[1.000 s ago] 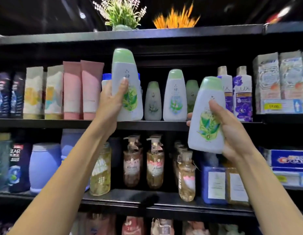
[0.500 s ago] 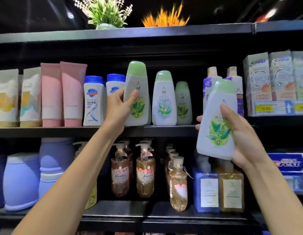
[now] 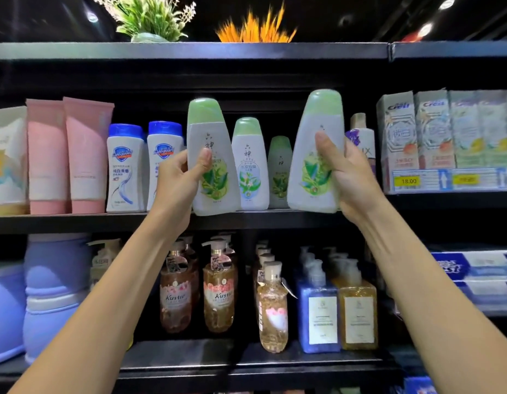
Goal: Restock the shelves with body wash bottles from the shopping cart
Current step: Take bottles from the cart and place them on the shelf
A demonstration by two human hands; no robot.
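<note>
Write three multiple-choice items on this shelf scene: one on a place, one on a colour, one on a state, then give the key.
1. What stands directly left of the bottle in the left hand?
A. Blue-capped bottles
B. Toothpaste boxes
C. Pump bottles

2. What colour is the cap of the bottle in the right hand?
A. Blue
B. Pink
C. Green

3. How is the right hand?
A. Empty
B. Gripping a bottle
C. Flat on the shelf

Key: A, the blue-capped bottles adjoin it; C, the right-hand bottle has a green cap; B, fingers wrap it.

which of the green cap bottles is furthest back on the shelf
The small green-capped bottle, seen in the gap between the two bottles in hand. It looks smallest and dimmest, set behind the standing bottle to its left.
</note>
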